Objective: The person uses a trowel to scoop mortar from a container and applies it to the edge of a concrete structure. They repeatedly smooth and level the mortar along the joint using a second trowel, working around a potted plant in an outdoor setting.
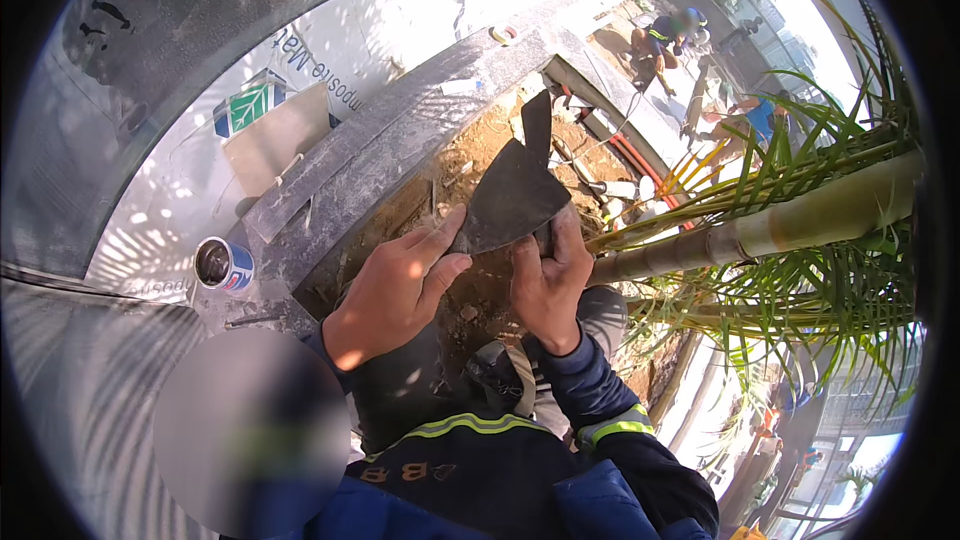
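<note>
Between my two hands is a dark, flat, fan-shaped piece [515,198] with a narrow strip sticking up from its top, scraper-like in outline; its exact kind is unclear. My left hand [388,292] pinches its lower left corner between thumb and fingers. At the lower right corner my right hand [555,275] grips it, thumb on the near side and fingers folded behind. The piece is held up over a bed of bare soil [478,152], in front of my knees. A shoe [495,368] shows below it.
Thick palm stems [770,235] with leaves crowd the right. A grey stone ledge [400,130] runs along the left, bearing an open tin [224,265] and a tape roll [504,35]. Orange pipes [640,162] lie beyond the soil. Another person [672,35] crouches at the far right.
</note>
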Tool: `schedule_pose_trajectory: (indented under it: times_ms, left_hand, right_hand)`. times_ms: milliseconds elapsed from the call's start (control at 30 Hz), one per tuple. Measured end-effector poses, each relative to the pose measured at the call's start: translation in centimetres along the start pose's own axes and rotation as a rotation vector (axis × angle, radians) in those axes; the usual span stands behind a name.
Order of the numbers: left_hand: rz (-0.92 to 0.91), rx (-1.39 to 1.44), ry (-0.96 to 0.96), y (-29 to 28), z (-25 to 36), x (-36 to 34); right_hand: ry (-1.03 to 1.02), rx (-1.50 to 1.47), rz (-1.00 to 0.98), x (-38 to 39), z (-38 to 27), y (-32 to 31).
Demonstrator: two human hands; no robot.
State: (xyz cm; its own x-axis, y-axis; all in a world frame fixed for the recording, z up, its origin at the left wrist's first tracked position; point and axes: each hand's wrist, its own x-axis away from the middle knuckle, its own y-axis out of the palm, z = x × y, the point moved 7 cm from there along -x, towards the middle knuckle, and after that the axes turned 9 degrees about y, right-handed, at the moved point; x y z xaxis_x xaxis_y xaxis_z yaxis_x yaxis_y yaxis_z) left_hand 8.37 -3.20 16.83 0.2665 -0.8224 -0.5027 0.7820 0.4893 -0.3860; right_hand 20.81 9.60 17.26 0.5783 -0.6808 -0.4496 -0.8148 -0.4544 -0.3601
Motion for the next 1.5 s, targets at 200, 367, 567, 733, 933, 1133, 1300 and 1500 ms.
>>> schedule_pose_trajectory:
  times_ms: [200,367,567,733,933,1133,1300,1500]
  left_hand:
    - [-0.022,-0.024,-0.013,-0.5,0.6,-1.4]
    - [0.105,-0.063,0.154,-0.3,0.0,-0.7]
    - [0.139,0.029,-0.151,-2.4,-3.1,0.1]
    - [0.044,-0.075,-0.096,-0.2,0.5,0.6]
    - [0.122,0.002,-0.265,-2.4,-1.7,-0.2]
    - [0.183,-0.133,0.021,0.8,-0.2,0.1]
    - [0.051,-0.124,-0.062,0.0,-0.1,0.4]
    - [0.077,-0.05,-0.058,-0.1,-0.3,-1.1]
  right_hand:
    - [-0.031,0.058,0.049,1.5,-1.4,-0.2]
    - [-0.047,-0.009,0.012,1.4,-1.6,0.9]
    - [0.184,-0.073,0.045,-0.3,1.7,-2.4]
    - [-0.032,0.04,0.089,-1.8,-1.1,-0.2]
    - [0.116,-0.062,0.018,1.4,0.6,-1.1]
    - [-0.035,0.034,0.114,0.3,-1.5,0.2]
    - [0.151,-0.162,0.013,0.1,1.1,0.1]
    - [0.046,-0.001,-0.003,3.4,-0.1,1.5]
